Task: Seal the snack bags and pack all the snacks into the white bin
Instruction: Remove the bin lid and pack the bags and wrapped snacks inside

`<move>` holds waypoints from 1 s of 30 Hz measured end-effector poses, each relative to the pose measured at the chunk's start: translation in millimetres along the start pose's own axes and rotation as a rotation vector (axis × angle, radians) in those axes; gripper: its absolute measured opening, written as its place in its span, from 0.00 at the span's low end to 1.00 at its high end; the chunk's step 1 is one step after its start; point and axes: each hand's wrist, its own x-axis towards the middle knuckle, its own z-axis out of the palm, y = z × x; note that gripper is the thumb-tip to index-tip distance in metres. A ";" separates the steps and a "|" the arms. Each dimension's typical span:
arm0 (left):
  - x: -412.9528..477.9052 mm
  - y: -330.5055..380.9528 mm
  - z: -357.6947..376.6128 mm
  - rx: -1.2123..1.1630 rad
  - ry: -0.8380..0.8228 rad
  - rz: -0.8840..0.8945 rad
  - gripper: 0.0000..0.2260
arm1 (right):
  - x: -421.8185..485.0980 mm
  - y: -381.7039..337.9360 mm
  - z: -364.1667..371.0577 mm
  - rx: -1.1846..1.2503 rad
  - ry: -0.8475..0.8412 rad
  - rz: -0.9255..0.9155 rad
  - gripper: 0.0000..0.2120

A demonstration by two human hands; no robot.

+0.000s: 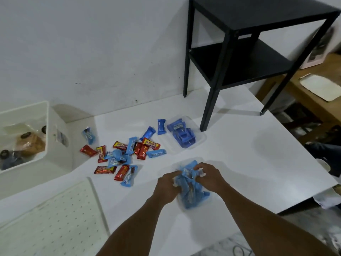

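A clear snack bag (pixel 191 196) full of light blue wrapped snacks lies on the white table in front of me. My left hand (pixel 168 184) grips its left top edge and my right hand (pixel 208 174) grips its right top edge. A second clear bag (pixel 184 134) holding dark blue packets lies farther back. Several loose red and blue wrapped snacks (pixel 121 156) are scattered between the bags and the white bin (pixel 46 119). The bin stands at the left and holds a few bagged snacks.
A black side table (pixel 239 58) stands on the table at the back right. A white perforated lid (pixel 53 218) lies at the near left. The table's right edge drops off near a wooden bench (pixel 313 93).
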 end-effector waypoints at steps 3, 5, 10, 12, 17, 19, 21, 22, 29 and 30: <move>7.6 15.8 -20.2 -0.027 0.084 0.017 0.26 | 13.6 -19.7 -12.9 0.063 0.055 -0.038 0.11; 17.2 27.0 -39.7 -0.052 0.125 0.045 0.26 | 28.5 -39.5 -27.1 0.095 0.078 -0.067 0.11; 68.8 51.9 -89.2 -0.041 0.206 0.137 0.25 | 75.9 -92.9 -63.8 0.147 0.128 -0.152 0.11; 94.8 60.6 -102.3 -0.076 0.201 0.134 0.25 | 99.2 -105.2 -75.8 0.135 0.145 -0.182 0.10; 156.2 66.6 -104.5 -0.122 0.163 0.121 0.26 | 156.0 -113.2 -93.8 0.052 0.141 -0.172 0.10; 170.9 63.8 -100.5 -0.132 0.140 0.105 0.27 | 172.0 -110.7 -93.9 0.002 0.124 -0.152 0.11; 176.9 60.4 -97.2 -0.098 0.119 0.096 0.28 | 179.5 -107.9 -91.3 -0.032 0.089 -0.115 0.14; 177.9 57.7 -94.7 -0.076 0.119 0.097 0.28 | 182.1 -104.2 -88.5 -0.029 0.073 -0.099 0.16; 172.0 58.2 -76.9 -0.109 0.128 0.079 0.35 | 175.8 -92.3 -78.8 0.061 0.011 -0.079 0.18; 169.7 59.8 -76.3 -0.153 0.111 0.067 0.35 | 172.8 -91.6 -78.1 0.077 0.012 -0.075 0.19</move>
